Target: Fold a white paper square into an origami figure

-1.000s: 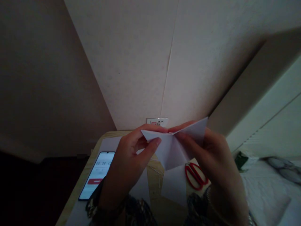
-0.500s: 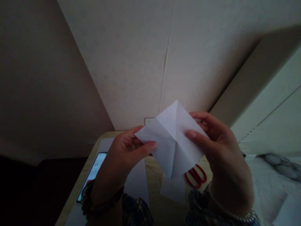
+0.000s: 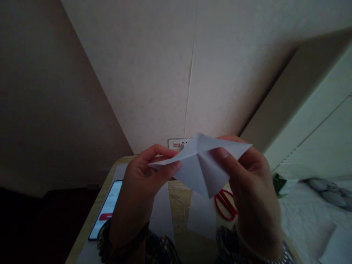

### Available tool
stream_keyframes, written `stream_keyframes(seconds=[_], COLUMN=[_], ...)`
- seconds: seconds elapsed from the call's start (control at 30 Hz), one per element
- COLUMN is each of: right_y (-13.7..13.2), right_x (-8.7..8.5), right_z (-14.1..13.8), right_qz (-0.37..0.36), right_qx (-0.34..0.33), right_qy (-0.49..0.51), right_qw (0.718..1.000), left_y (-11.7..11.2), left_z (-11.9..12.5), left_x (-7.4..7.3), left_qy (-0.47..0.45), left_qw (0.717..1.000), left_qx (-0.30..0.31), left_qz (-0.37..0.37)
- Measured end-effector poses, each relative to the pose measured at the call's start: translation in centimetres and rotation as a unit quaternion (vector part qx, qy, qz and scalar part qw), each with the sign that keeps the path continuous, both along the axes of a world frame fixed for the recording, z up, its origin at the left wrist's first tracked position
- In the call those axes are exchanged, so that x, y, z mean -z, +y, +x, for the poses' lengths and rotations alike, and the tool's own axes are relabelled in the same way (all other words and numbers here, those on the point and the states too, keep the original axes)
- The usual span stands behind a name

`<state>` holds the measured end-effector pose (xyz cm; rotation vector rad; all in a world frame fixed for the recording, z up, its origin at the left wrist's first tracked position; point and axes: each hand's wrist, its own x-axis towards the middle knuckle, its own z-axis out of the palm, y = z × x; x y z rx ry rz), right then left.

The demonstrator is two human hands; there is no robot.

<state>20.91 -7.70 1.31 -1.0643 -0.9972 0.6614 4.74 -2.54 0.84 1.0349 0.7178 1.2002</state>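
Since half a second ago the paper point(image 3: 189, 168) has tipped back: its top corner has dropped, and the face that was spread broadly toward the camera now shows flatter and more bent. The left hand point(image 3: 139, 183) and the right hand point(image 3: 253, 187) both hold it, in the air above the table point(image 3: 180, 234). On the left, the corner lies between the thumb, pressed on the near face, and the fingers, partly hidden beyond. On the right, the thumb rests on the paper near its middle with the fingers behind, and a sharp corner juts past them. Both grips are narrow, pinched on the thin sheet.

The paper is white, smooth and matt, with creases meeting at a raised point and running out to its corners. Below it, the scissors point(image 3: 225, 205) show red looped handles; their blades are hidden. Beside them lies a smaller white paper piece point(image 3: 202, 216) on pale wood grain. A phone point(image 3: 107, 212) with a lit screen is partly covered by the left forearm. More of the wall socket point(image 3: 177, 144) shows than in the previous frame.
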Motion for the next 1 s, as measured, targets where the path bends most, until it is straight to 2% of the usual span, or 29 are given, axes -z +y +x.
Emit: stream_keyframes(seconds=[0.13,0.23,0.33,0.4,0.57,0.7,0.87,1.0], right_y=[-0.1,-0.2,-0.3,-0.3,0.1,0.1,-0.6,-0.8], right_x=[-0.1,-0.3,-0.4,-0.4,0.0,-0.2,-0.8,-0.8], right_z=[-0.4,-0.6,-0.7,-0.8,-0.6,-0.5,0.0,0.7], right_qz=[-0.006,-0.01,-0.012,-0.013,-0.015,0.021,0.041,0.057], right_qx=[0.038,0.049,0.033,0.008,0.014,0.021,-0.008,-0.021], right_qy=[-0.007,-0.003,-0.011,-0.014,-0.023,-0.035,-0.149,-0.199], right_qw=[0.999,0.999,0.999,1.0,1.0,0.999,0.988,0.978], left_y=[-0.2,-0.3,-0.5,-0.7,-0.8,-0.5,-0.3,-0.4], left_z=[0.5,0.9,1.2,1.3,1.1,0.8,0.4,0.3], left_x=[-0.3,-0.6,-0.8,-0.8,-0.5,-0.2,-0.2,-0.5], left_qy=[0.021,0.046,0.077,0.079,0.031,0.0,-0.017,-0.02], left_qw=[0.999,0.999,0.996,0.995,0.999,0.999,0.998,0.998], left_qx=[0.016,-0.003,-0.049,-0.058,-0.007,0.037,0.053,0.053], left_qz=[-0.024,-0.018,-0.005,-0.006,-0.022,-0.011,-0.003,0.013])
